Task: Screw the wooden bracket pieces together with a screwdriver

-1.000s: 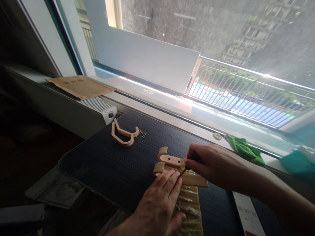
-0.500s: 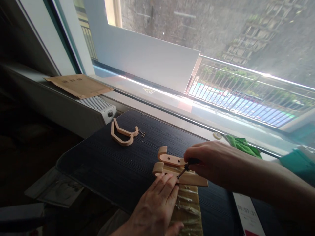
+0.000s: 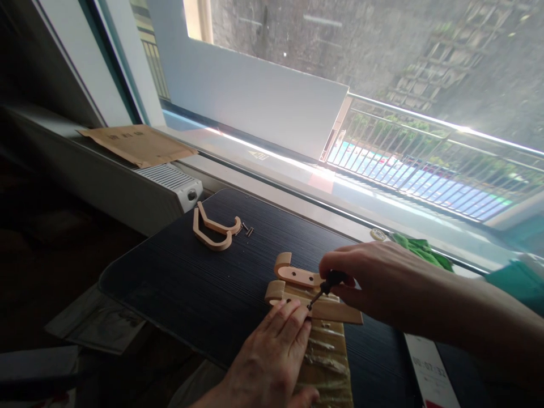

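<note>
The right hand is closed around the dark handle of a small screwdriver, whose tip meets a wooden hook lying flat on the dark tabletop. The left hand lies open and flat, its fingertips pressing the hook's near edge. A second wooden hook lies just beyond it, touching or nearly so. Partly under the left hand lies what looks like a clear plastic bag. Two more hooks and loose screws lie well apart to the left.
</note>
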A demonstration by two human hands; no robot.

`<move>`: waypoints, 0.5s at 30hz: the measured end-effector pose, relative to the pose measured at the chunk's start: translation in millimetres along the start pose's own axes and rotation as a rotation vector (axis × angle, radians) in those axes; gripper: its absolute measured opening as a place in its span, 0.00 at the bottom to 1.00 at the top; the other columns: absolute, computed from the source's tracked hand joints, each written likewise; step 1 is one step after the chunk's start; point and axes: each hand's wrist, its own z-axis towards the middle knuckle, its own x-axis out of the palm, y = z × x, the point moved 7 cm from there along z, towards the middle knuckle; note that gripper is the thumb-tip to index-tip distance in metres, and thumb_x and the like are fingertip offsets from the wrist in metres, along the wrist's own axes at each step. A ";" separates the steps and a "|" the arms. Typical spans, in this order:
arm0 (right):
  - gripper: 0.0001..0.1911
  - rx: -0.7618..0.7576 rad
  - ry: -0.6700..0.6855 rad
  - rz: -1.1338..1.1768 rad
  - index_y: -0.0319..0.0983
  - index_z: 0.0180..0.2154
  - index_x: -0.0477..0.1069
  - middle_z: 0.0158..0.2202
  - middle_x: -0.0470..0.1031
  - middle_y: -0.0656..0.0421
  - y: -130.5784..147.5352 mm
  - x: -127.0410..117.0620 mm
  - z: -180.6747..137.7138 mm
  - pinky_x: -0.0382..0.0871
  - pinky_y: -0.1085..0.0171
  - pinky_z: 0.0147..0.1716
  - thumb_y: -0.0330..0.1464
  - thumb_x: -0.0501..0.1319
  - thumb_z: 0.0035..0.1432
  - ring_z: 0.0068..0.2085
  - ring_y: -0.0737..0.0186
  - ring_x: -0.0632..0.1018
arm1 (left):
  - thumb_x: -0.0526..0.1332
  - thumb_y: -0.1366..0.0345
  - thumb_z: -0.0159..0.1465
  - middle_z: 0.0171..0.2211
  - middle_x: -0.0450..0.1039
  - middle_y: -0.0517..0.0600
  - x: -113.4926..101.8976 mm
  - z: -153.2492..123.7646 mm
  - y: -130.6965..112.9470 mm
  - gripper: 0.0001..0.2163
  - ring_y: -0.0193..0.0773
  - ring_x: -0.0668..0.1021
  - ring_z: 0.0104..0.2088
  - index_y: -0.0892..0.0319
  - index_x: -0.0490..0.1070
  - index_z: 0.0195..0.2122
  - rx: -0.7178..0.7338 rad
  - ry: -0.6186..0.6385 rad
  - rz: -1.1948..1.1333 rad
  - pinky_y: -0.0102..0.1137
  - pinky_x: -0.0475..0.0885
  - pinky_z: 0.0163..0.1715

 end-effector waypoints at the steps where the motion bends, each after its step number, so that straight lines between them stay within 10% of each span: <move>1: 0.07 -0.004 0.010 0.011 0.42 0.27 0.69 0.22 0.70 0.64 0.4 -0.3 0.8 0.53 0.68 0.24 0.26 0.54 0.50 0.24 0.69 0.67 | 0.59 0.52 0.57 0.56 0.63 0.59 0.5 -0.1 0.2 0.27 0.50 0.63 0.57 0.65 0.64 0.53 0.001 0.004 0.002 0.41 0.60 0.57; 15: 0.07 0.001 -0.013 -0.027 0.45 0.31 0.69 0.23 0.71 0.65 0.1 0.2 -2.7 0.51 0.68 0.22 0.29 0.55 0.52 0.25 0.69 0.69 | 0.57 0.52 0.58 0.56 0.63 0.60 1.1 0.2 -0.2 0.27 0.51 0.64 0.57 0.66 0.64 0.53 0.018 0.009 0.017 0.41 0.61 0.56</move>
